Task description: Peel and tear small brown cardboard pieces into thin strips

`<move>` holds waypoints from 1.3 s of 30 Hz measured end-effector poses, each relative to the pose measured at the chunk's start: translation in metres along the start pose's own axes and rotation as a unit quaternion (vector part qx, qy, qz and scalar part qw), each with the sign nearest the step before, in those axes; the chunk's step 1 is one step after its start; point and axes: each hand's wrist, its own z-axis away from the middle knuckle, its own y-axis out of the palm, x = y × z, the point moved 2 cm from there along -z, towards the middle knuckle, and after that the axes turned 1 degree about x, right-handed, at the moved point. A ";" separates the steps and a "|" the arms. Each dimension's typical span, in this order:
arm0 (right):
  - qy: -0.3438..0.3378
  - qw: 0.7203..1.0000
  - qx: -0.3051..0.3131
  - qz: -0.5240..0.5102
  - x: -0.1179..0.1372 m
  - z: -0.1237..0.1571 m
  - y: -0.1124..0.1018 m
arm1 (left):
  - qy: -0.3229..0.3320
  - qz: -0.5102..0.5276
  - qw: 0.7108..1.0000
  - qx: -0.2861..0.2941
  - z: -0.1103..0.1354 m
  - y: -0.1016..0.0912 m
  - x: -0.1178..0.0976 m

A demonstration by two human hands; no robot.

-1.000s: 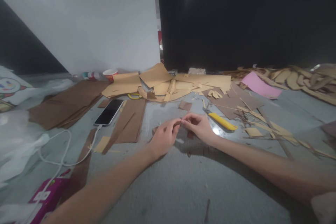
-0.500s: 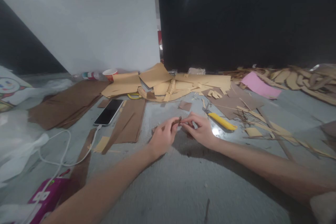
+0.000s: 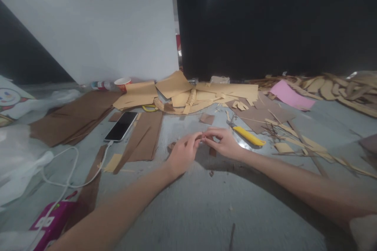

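Observation:
My left hand (image 3: 183, 153) and my right hand (image 3: 224, 142) meet over the grey floor (image 3: 200, 208), fingertips pinched together on a small brown cardboard piece (image 3: 200, 138) held between them. The piece is thin and mostly hidden by the fingers. A small brown scrap (image 3: 212, 151) lies on the floor just under my right hand. A yellow utility knife (image 3: 249, 136) rests just to the right of my right hand.
A phone (image 3: 121, 126) on a white cable (image 3: 63, 172) lies at the left on brown cardboard strips (image 3: 144, 137). Tan cardboard pieces (image 3: 182, 94), a pink sheet (image 3: 290, 96) and thin offcuts (image 3: 297, 137) litter the far side. A paper cup (image 3: 122, 83) and a magenta box (image 3: 51, 223) sit left.
Both hands stay pinched together on the small piece, with slight finger shifts. The view has moved very little.

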 end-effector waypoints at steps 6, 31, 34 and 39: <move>-0.039 0.981 -0.074 0.175 -0.042 -0.014 -0.022 | -0.014 -0.083 0.994 0.067 -0.005 0.005 0.002; -0.121 0.964 0.101 0.213 -0.045 -0.008 -0.006 | -0.049 0.014 0.996 0.067 -0.012 0.009 0.013; -0.087 0.971 0.047 0.218 -0.052 -0.009 -0.008 | -0.037 -0.014 0.994 0.104 -0.012 0.009 0.009; 0.024 0.959 0.016 0.282 -0.062 -0.013 -0.014 | -0.051 -0.025 0.991 0.118 -0.013 0.007 0.005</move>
